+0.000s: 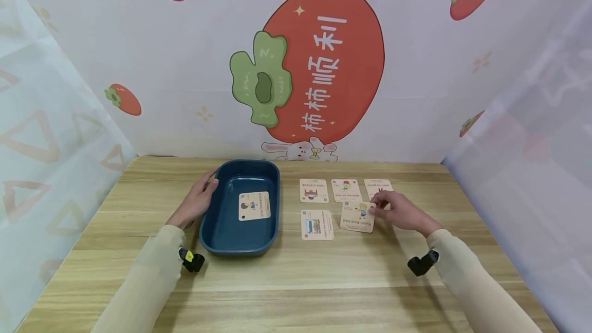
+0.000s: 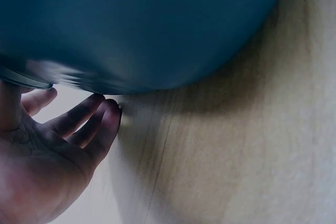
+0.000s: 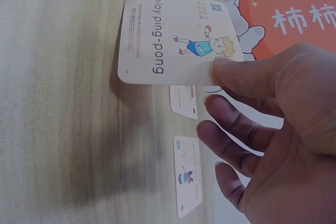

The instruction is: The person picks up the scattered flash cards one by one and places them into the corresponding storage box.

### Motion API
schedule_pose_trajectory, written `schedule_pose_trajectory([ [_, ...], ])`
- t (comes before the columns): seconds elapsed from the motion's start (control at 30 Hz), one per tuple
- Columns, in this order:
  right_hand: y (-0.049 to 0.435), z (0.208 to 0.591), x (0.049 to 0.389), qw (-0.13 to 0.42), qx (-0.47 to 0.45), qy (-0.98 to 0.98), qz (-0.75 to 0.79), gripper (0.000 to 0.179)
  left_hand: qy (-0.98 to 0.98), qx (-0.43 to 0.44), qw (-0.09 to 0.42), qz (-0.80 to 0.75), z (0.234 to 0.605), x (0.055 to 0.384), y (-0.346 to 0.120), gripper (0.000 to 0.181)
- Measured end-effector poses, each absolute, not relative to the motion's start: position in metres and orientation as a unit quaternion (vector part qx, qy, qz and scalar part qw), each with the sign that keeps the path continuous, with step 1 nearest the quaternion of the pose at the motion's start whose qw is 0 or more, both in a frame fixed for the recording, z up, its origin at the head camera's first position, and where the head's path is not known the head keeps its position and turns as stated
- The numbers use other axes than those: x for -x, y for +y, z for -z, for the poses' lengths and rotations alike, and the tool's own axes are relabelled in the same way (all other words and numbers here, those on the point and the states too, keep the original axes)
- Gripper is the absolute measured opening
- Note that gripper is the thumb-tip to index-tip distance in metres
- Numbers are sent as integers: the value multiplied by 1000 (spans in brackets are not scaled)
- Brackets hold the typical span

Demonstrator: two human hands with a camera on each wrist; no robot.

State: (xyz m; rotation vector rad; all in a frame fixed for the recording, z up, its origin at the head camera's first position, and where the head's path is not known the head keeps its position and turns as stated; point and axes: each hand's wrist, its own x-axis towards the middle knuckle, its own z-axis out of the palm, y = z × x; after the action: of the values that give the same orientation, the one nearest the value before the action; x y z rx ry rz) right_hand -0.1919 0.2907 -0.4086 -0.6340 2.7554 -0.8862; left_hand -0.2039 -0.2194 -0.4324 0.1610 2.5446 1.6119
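My right hand [image 1: 399,210] pinches the "play ping-pong" card [image 1: 357,217] by its edge, thumb on the printed face. In the right wrist view this card [image 3: 178,40] is raised above the table, its picture of a child with a paddle showing. My left hand [image 1: 200,201] holds the left rim of the dark blue tray [image 1: 222,240], thumb over the rim. Seen from the left wrist, the fingers [image 2: 105,129] are against the tray's outer wall [image 2: 157,30]. A "play basketball" card [image 1: 254,206] lies face up inside the tray.
Right of the tray, a back row has a "take a break" card [image 1: 314,190], a "play on the slide" card [image 1: 346,190] and a partly covered card [image 1: 378,187]. Another card [image 1: 317,225] lies in front of them. A printed backdrop [image 1: 185,66] rises behind the wooden table [image 1: 277,292].
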Motion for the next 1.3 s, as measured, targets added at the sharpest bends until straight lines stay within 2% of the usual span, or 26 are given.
schedule_pose_trajectory([
  [0.13, 289, 404, 192, 74, 211, 928, 299, 9, 842, -59, 61, -533, 434, 203, -220, 56],
  [0.23, 289, 399, 192, 56, 214, 928, 298, 9, 843, -62, 56, -532, 450, 212, -227, 58],
  [0.63, 290, 377, 194, 0, 207, 923, 324, 9, 840, -65, 51, -536, 449, 213, -226, 58],
  [1.3, 261, 358, 198, -13, 195, 919, 342, 10, 845, -60, 46, -529, 448, 212, -225, 57],
])
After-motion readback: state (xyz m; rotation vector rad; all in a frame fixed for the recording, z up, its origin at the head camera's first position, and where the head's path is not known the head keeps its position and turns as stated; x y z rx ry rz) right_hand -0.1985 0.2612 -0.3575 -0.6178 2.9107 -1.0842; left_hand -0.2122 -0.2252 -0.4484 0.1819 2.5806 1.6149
